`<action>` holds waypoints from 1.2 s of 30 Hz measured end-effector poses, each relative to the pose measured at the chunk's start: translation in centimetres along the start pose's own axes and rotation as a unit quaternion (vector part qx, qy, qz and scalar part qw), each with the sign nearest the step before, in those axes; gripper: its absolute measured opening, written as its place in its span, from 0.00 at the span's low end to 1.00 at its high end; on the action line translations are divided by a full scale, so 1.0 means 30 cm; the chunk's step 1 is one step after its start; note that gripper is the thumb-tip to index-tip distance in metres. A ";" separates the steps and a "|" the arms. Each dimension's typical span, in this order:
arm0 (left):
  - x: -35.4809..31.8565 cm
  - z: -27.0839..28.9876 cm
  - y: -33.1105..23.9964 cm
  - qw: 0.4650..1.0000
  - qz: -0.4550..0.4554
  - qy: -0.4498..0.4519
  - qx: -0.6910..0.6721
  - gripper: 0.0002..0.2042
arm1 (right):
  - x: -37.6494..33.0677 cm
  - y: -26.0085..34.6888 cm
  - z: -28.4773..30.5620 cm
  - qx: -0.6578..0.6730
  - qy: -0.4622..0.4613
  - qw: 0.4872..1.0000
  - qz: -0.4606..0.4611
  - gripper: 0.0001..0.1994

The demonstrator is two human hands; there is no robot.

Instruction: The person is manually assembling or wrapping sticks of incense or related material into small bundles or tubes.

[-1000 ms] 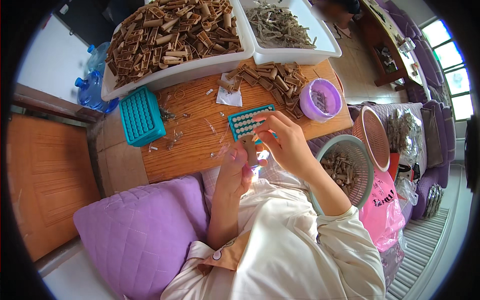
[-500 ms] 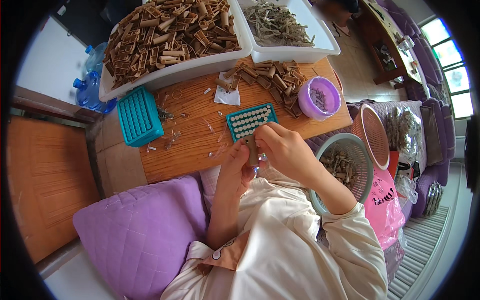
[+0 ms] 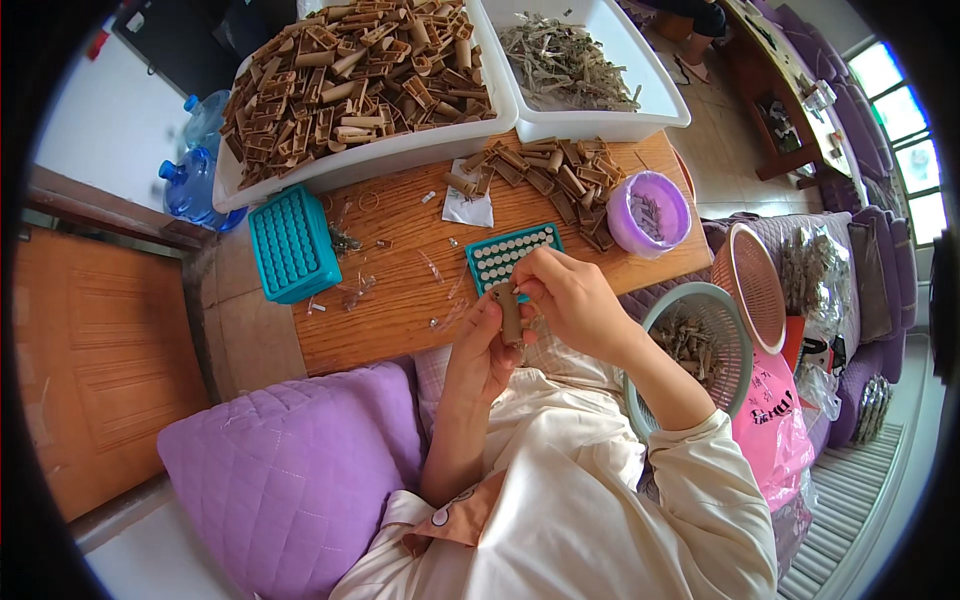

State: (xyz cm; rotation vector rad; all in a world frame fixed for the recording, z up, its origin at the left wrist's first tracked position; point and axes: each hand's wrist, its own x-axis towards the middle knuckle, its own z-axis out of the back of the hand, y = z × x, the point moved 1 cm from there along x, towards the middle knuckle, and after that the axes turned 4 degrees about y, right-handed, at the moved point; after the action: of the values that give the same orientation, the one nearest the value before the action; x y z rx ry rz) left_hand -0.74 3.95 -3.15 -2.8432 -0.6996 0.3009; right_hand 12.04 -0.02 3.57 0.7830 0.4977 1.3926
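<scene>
Right hand point(image 3: 575, 297) dropped to brown tubular casing point(image 3: 511, 318) gripped in left hand point(image 3: 480, 348), so it's two-handed now; right's pinch hidden, can't tell.

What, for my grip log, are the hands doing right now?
Left hand: closed, holding a brown tubular piece.
Right hand: curled at that piece's end; whether holding anything cannot be told.

A slim, rounded brown piece point(image 3: 511, 318), marked by a small dark spot near its top, leaned slightly in the left hand point(image 3: 478, 348), just on the near side of the teal tray point(image 3: 473, 268). White round pieces point(image 3: 511, 244) sat in rows inside that tray.
</scene>
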 end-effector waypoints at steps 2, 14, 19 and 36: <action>-0.002 0.002 0.007 1.000 0.004 0.000 0.010 0.17 | -0.002 -0.002 -0.010 -0.001 -0.001 1.000 0.006 0.04; 0.007 -0.002 0.035 0.998 0.021 -0.047 -0.024 0.16 | -0.031 -0.041 -0.022 0.034 -0.022 0.999 0.007 0.04; 0.013 -0.002 0.055 0.997 0.040 -0.059 -0.033 0.15 | -0.058 -0.058 -0.009 0.040 -0.027 0.999 0.010 0.04; 0.047 0.016 0.155 0.986 0.139 -0.093 0.017 0.13 | -0.173 -0.136 0.040 0.046 -0.007 0.997 -0.055 0.04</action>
State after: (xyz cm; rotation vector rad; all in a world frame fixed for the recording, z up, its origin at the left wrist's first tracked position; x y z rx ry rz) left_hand 2.40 0.64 -4.92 -2.9026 -0.3195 0.6215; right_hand 14.94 -5.32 0.65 0.8274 0.5898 1.2696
